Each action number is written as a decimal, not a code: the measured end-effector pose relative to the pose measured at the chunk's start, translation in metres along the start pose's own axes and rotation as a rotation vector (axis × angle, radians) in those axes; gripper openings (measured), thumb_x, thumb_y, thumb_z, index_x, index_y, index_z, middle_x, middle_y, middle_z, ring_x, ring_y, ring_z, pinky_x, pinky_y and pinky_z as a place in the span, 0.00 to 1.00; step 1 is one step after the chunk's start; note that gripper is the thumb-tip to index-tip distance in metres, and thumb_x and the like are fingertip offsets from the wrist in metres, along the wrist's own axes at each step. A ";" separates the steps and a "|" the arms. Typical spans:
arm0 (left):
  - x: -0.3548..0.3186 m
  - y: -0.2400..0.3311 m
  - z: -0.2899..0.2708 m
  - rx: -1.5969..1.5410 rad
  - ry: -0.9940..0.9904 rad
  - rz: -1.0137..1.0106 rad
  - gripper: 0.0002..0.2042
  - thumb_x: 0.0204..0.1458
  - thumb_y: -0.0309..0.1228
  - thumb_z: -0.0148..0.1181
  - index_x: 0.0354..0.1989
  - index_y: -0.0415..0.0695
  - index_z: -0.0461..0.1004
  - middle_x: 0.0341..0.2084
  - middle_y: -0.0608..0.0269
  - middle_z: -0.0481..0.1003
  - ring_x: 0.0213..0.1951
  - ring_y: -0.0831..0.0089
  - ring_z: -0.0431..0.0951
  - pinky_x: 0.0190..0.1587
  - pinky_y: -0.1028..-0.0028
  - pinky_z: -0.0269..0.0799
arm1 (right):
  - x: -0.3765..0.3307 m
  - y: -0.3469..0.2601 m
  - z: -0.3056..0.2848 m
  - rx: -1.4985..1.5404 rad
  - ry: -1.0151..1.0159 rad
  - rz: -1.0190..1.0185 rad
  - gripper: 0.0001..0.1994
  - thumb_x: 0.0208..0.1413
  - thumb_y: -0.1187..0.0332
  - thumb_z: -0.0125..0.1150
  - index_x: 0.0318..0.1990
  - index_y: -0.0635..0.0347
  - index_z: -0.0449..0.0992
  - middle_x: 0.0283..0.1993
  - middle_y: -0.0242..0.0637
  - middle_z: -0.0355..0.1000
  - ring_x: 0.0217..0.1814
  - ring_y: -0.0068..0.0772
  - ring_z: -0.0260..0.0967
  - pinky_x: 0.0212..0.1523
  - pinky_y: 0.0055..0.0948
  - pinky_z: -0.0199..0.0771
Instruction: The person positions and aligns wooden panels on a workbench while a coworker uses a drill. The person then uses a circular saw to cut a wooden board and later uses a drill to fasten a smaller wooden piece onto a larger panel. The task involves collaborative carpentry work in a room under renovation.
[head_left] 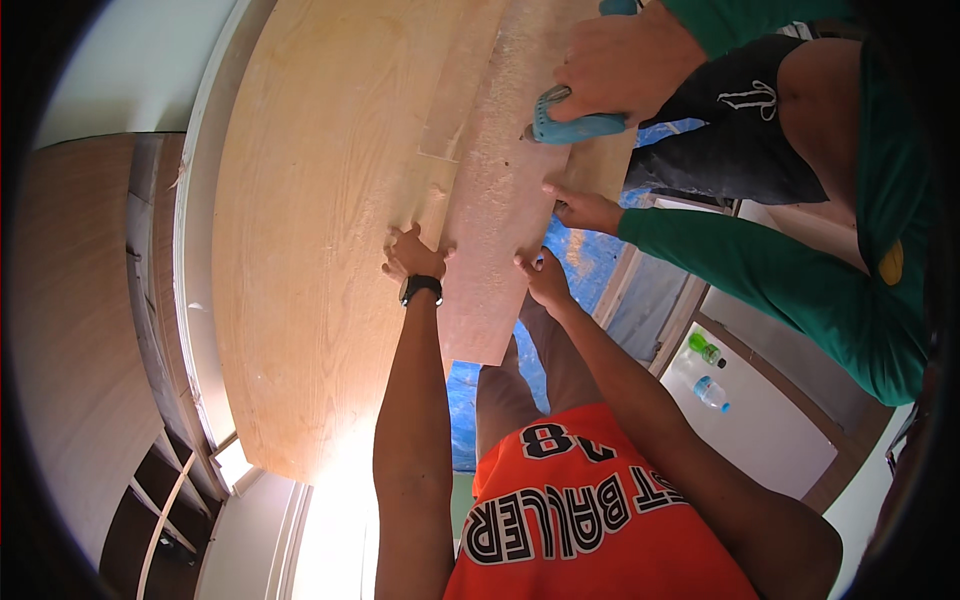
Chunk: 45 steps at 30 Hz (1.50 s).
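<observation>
A long plywood strip with a pinkish, rough face lies along the right edge of a large pale plywood panel. My left hand, a black watch on its wrist, rests with fingers spread on the panel, its thumb reaching the strip. My right hand grips the strip's right edge, part of its fingers hidden. A co-worker in green sleeves has one hand round a blue power tool, its tip close to the strip. The co-worker's other hand touches the strip's edge just beyond my right hand.
Blue sheeting shows below the boards. To the right, a green bottle and a clear bottle lie on a white surface. An open-framed wooden shelf is at lower left. The co-worker's legs are close on the right.
</observation>
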<state>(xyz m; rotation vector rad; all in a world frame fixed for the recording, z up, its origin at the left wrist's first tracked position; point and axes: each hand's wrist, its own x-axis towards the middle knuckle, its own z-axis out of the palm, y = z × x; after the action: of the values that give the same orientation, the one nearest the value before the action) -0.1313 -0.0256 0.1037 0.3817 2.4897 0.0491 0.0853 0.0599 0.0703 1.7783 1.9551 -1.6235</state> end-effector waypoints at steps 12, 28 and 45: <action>0.004 0.001 -0.002 -0.033 -0.098 -0.024 0.40 0.30 0.46 0.77 0.59 0.57 0.71 0.67 0.55 0.57 0.62 0.54 0.64 0.59 0.49 0.62 | 0.000 -0.006 -0.003 -0.067 -0.012 0.062 0.23 0.55 0.53 0.64 0.47 0.64 0.71 0.40 0.46 0.76 0.43 0.44 0.74 0.43 0.38 0.70; 0.006 -0.001 -0.003 -0.053 -0.168 -0.036 0.40 0.30 0.44 0.77 0.59 0.56 0.71 0.67 0.56 0.56 0.63 0.53 0.63 0.59 0.49 0.62 | -0.002 -0.013 -0.004 -0.041 -0.042 0.081 0.25 0.55 0.52 0.64 0.50 0.64 0.70 0.45 0.49 0.75 0.49 0.47 0.73 0.47 0.39 0.70; -0.027 -0.037 0.048 -0.256 0.083 0.028 0.42 0.45 0.38 0.68 0.69 0.50 0.52 0.68 0.44 0.51 0.68 0.51 0.53 0.65 0.50 0.52 | -0.083 -0.028 -0.114 -0.099 -0.053 -0.066 0.22 0.55 0.55 0.61 0.50 0.63 0.73 0.44 0.51 0.76 0.48 0.50 0.74 0.49 0.40 0.72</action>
<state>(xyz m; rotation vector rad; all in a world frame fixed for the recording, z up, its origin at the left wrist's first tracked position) -0.0928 -0.0710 0.0758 0.3115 2.5181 0.3987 0.1584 0.0851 0.1921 1.6362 2.0524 -1.5458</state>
